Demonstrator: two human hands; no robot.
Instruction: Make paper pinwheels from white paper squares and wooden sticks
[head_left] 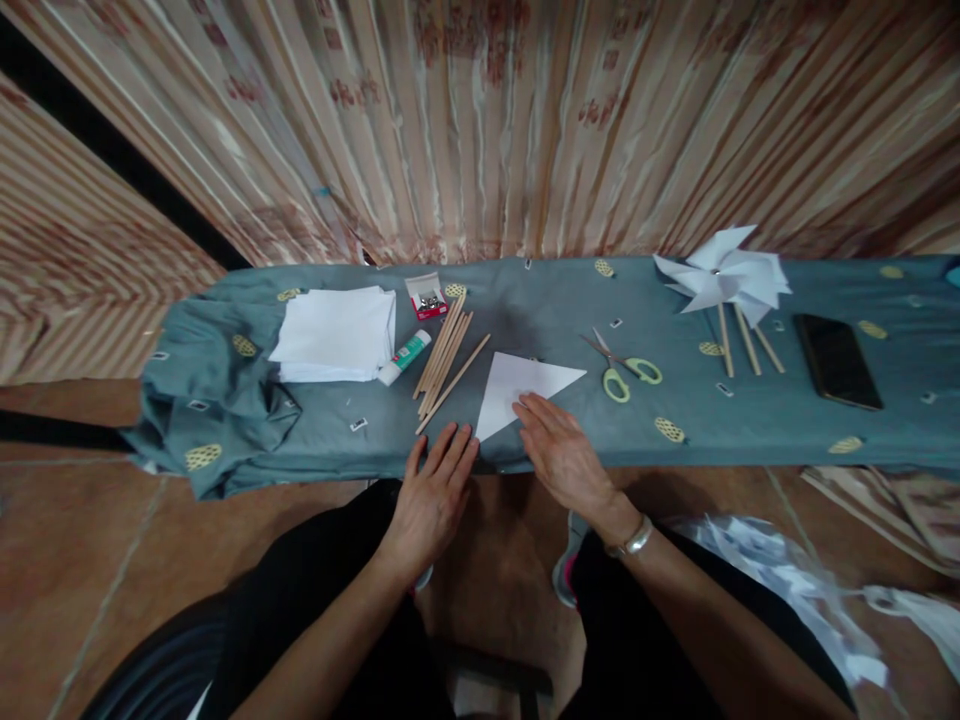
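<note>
A white sheet of paper folded into a triangle (517, 385) lies at the near edge of the cloth-covered table. My right hand (559, 445) rests on its near side, fingers stretched out and flat. At the triangle's lower left corner, my left hand (435, 490) lies on the table with its fingers extended, the tips by the paper. Just beyond my left hand are several thin wooden sticks (446, 355). Scissors with yellow-green handles (622, 372) lie partly open to the right of the triangle.
Left of the sticks are a glue stick (405, 357), a small box of metal pins (426, 297) and a stack of white paper (334, 335). Several paper pinwheels (724, 272) and a black phone (838, 360) lie to the right. A plastic bag (780, 570) sits on the floor.
</note>
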